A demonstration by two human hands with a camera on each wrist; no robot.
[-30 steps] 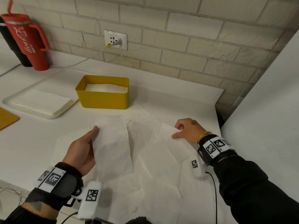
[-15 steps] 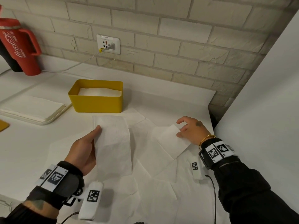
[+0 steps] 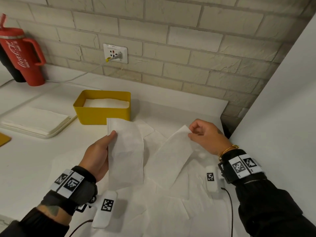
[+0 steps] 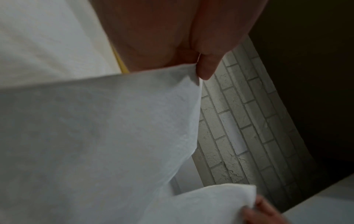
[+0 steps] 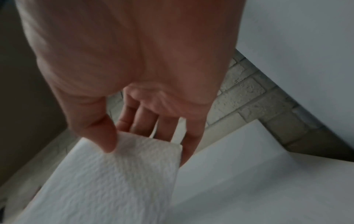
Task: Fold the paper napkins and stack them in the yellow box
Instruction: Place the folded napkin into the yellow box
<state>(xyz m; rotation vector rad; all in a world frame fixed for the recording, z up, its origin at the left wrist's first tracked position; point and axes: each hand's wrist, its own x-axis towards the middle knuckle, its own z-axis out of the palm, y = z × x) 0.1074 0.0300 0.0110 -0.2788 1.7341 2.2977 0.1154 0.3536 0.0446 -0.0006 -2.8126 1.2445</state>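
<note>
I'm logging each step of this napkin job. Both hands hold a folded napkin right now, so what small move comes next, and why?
Probably the left hand carries its folded white paper napkin forward and lays it in the yellow plastic box. That napkin is already folded and held just in front of the box, which holds a white stack. The right hand only pinches a second napkin's corner.

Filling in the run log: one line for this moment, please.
left hand holds folded napkin | right hand pinches second napkin corner | yellow box partly filled
</note>
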